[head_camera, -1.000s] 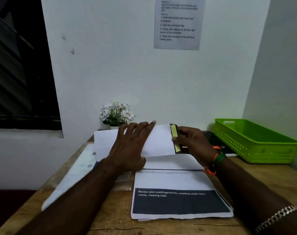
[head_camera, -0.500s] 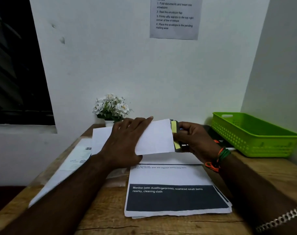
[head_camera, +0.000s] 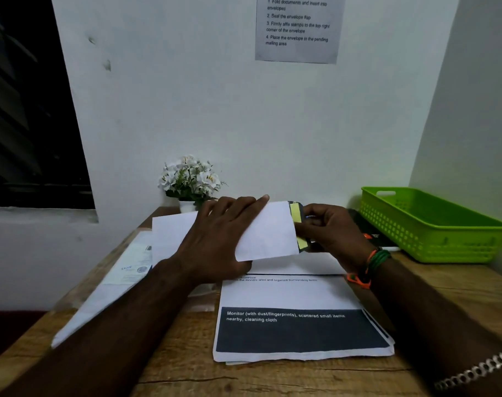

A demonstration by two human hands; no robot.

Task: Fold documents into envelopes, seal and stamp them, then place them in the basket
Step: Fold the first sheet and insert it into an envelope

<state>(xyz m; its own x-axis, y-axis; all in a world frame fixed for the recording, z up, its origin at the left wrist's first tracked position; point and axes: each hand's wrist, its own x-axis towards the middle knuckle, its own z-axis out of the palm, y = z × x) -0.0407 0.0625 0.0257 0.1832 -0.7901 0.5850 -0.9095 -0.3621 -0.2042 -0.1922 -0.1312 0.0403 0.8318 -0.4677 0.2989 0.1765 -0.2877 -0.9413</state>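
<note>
My left hand [head_camera: 215, 242] lies flat across a white envelope [head_camera: 268, 233], holding it raised above the desk. At the envelope's right end my right hand [head_camera: 328, 230] pinches a folded document [head_camera: 297, 222], dark with a yellow strip, which sticks partly out of the envelope's open end. A stack of printed documents [head_camera: 298, 319] with a dark band lies on the wooden desk [head_camera: 272, 379] in front of me. The green basket [head_camera: 433, 224] stands at the far right against the wall, and I see nothing in it.
More white envelopes [head_camera: 106, 287] lie fanned out at the left of the desk. A small pot of white flowers [head_camera: 191, 180] stands at the back by the wall. A dark flat item [head_camera: 373, 233] lies beside the basket. An instruction sheet [head_camera: 298, 27] hangs on the wall.
The view has tilted slightly down and left. Both hands keep their hold; the folded document sits about as far out of the envelope as before.
</note>
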